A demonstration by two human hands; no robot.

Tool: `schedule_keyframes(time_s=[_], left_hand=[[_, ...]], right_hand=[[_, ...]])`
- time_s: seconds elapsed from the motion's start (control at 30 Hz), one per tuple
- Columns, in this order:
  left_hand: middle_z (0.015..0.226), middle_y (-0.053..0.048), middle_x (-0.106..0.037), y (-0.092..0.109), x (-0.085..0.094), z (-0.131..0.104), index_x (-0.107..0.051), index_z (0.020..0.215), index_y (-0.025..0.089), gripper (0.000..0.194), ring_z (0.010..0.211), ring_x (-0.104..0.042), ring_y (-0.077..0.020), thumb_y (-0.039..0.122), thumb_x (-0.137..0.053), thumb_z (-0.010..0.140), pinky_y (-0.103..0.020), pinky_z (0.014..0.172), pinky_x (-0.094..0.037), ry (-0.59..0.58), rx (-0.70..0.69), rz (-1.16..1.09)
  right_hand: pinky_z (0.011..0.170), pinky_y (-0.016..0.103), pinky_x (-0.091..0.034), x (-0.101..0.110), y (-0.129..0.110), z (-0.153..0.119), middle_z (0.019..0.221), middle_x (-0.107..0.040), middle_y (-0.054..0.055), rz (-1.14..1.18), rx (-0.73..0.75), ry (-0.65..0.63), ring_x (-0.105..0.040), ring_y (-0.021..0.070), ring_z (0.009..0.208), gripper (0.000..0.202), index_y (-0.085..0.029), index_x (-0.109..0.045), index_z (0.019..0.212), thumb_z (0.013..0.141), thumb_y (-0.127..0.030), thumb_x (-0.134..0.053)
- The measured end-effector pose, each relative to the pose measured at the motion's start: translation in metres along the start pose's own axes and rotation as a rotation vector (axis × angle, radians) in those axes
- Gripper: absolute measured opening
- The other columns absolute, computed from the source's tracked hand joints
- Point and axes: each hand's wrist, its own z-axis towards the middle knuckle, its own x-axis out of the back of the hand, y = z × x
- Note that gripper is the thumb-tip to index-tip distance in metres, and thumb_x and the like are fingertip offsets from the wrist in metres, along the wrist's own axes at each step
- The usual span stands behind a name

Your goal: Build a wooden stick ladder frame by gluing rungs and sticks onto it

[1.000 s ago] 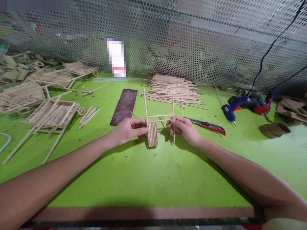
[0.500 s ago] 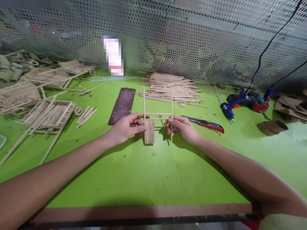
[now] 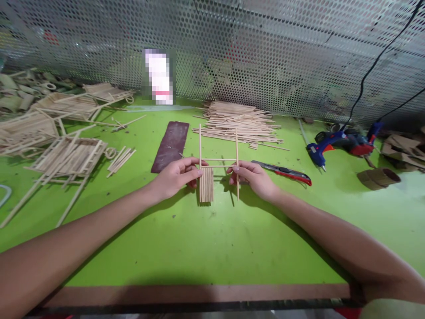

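Observation:
Between my hands is a small frame of thin wooden sticks (image 3: pixel 219 160), with two long side sticks joined by two crosspieces. Several short sticks lie side by side as a panel (image 3: pixel 206 186) in its lower left part. My left hand (image 3: pixel 177 177) pinches the left side stick near the top of that panel. On the other side, my right hand (image 3: pixel 254 177) grips the right side stick between thumb and fingers, at the crosspiece. Just beyond my right hand lies a red and black utility knife (image 3: pixel 285 172). A dark sandpaper strip (image 3: pixel 171 144) rests beyond my left hand.
A pile of thin sticks (image 3: pixel 239 122) lies at the back against the perforated metal screen (image 3: pixel 252 53). Stick-built carts (image 3: pixel 69 159) and short cut sticks (image 3: pixel 121 160) stand left. Two blue glue guns (image 3: pixel 317 153) and a bamboo ring (image 3: pixel 378 178) sit right.
The far ends of the frame's side sticks have tipped slightly down toward me. Both hands keep the same hold in nearly the same place.

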Motion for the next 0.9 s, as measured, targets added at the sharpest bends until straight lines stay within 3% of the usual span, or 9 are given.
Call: schedule_keyframes(time_s=[0.1,0.27,0.4,0.5,0.67,0.9], left_hand=[[0.100,-0.010,-0.077,0.004,-0.001,-0.002,-0.079,0.129,0.023,0.048,0.082,-0.071,-0.0229,0.056,-0.080,0.095,-0.040,0.073,-0.063,0.004,0.013,-0.011],[0.089,-0.007,-0.073,-0.002,0.001,0.000,-0.070,0.149,0.024,0.064,0.078,-0.071,-0.0234,0.059,-0.078,0.096,-0.040,0.069,-0.061,0.013,-0.006,-0.039],[0.087,-0.005,-0.073,-0.004,0.001,0.002,-0.069,0.151,0.024,0.065,0.074,-0.069,-0.0221,0.056,-0.079,0.095,-0.039,0.068,-0.061,0.017,-0.022,-0.064],[0.088,-0.007,-0.074,0.003,-0.001,0.000,-0.077,0.138,0.022,0.052,0.076,-0.069,-0.0223,0.052,-0.078,0.096,-0.040,0.071,-0.062,0.022,0.015,-0.128],[0.089,-0.010,-0.076,0.012,-0.001,-0.002,-0.087,0.098,0.022,0.034,0.079,-0.068,-0.0239,0.054,-0.081,0.093,-0.043,0.075,-0.061,-0.027,0.088,-0.152],[0.096,-0.008,-0.079,0.014,-0.006,-0.008,-0.085,0.097,0.023,0.035,0.088,-0.072,-0.0270,0.054,-0.091,0.082,-0.051,0.091,-0.063,-0.035,0.086,-0.096]], right_hand=[[0.074,0.037,-0.054,0.000,0.000,0.000,0.085,-0.075,0.006,0.005,0.004,0.000,-0.068,0.0194,0.079,0.041,-0.022,-0.080,0.102,0.094,-0.062,-0.082],[0.070,0.035,-0.050,0.000,0.000,0.001,0.081,-0.072,0.004,0.016,0.003,0.001,-0.064,0.0174,0.075,0.045,-0.022,-0.080,0.099,0.091,-0.066,-0.084],[0.069,0.034,-0.049,-0.001,0.001,0.002,0.079,-0.069,0.003,0.011,0.010,0.000,-0.063,0.0177,0.074,0.044,-0.022,-0.079,0.098,0.092,-0.065,-0.082],[0.069,0.035,-0.048,-0.001,0.000,0.002,0.079,-0.069,0.003,-0.002,0.015,-0.002,-0.062,0.0178,0.073,0.042,-0.022,-0.078,0.097,0.092,-0.063,-0.081],[0.065,0.034,-0.045,-0.001,0.001,0.002,0.076,-0.069,0.002,-0.006,0.042,-0.010,-0.058,0.0167,0.068,0.042,-0.023,-0.077,0.095,0.092,-0.064,-0.082],[0.067,0.034,-0.048,-0.001,0.000,0.001,0.078,-0.070,0.002,-0.017,0.038,-0.010,-0.062,0.0177,0.071,0.041,-0.023,-0.078,0.096,0.090,-0.064,-0.084]])
